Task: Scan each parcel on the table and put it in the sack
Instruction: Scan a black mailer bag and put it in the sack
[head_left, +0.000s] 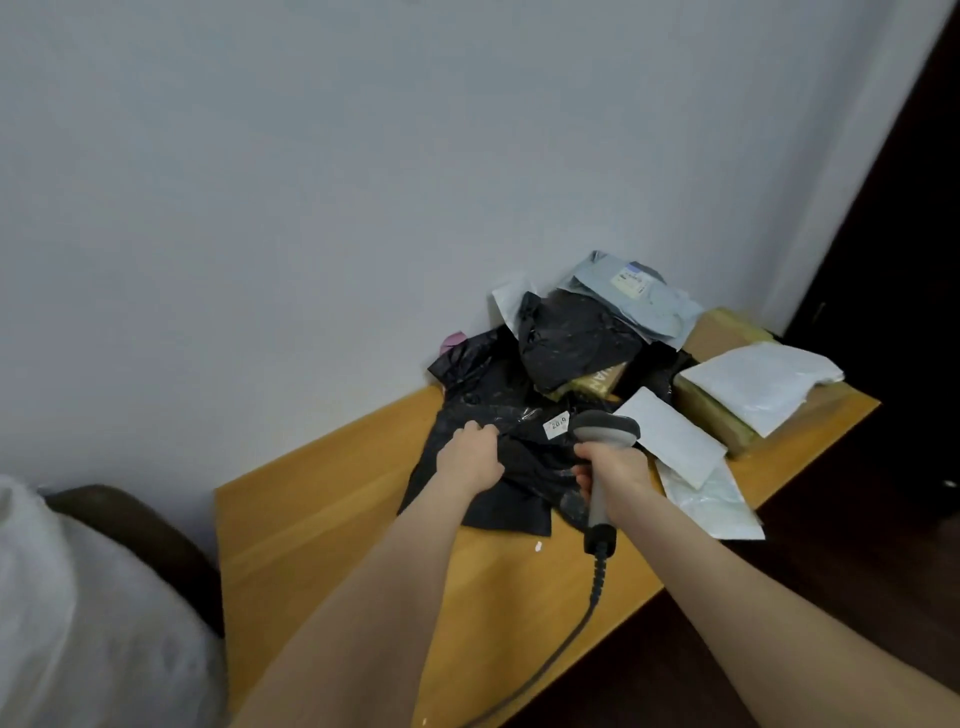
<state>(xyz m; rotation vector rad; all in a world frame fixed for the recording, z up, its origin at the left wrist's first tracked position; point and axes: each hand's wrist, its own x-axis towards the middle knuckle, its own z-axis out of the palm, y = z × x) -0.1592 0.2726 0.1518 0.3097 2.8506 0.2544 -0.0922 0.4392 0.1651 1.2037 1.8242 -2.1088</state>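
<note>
A flat black plastic parcel (483, 499) lies at the front of a heap on the wooden table (332, 525). It carries a small white label (556, 423). My left hand (470, 457) grips the parcel's upper edge just left of that label. My right hand (613, 475) is closed around the handle of a grey barcode scanner (605, 431), whose head points down at the label. The scanner's cable (571, 639) trails back toward me. A white sack (88, 613) sits at the lower left, beside the table.
Behind the black parcel are another black bag (576, 343), a grey mailer (639, 296), white envelopes (670, 434) (758, 379) and brown taped boxes (711, 415). A wall stands right behind the heap. A dark chair back (145, 535) curves beside the sack.
</note>
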